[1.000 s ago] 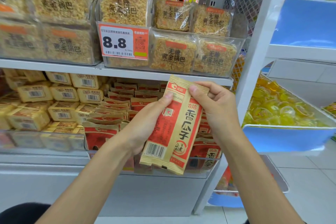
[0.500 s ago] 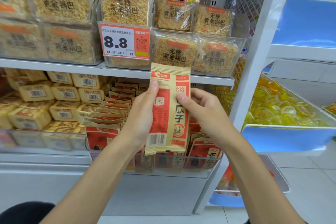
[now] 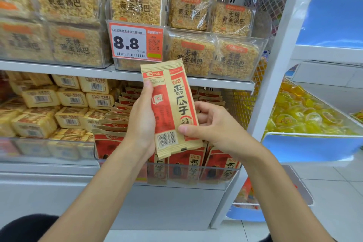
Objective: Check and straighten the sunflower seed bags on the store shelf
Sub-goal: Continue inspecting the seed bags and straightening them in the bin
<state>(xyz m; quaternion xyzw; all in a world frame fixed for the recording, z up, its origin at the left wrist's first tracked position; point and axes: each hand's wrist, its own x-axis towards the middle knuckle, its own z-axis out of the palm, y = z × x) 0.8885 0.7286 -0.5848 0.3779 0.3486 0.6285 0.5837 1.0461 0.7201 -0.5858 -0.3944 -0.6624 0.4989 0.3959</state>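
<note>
A person's left hand (image 3: 143, 122) and right hand (image 3: 214, 124) both grip one sunflower seed bag (image 3: 170, 108) upright before the shelf (image 3: 216, 82), seemingly to inspect its front.

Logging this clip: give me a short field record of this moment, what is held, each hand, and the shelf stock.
held item: sunflower seed bag, roughly upright, printed face toward the camera
left hand: grips the bag's left edge
right hand: pinches its lower right edge
shelf stock: shelved seed bags standing in rows below and behind the held one
above: price tag reading 8.8
</note>
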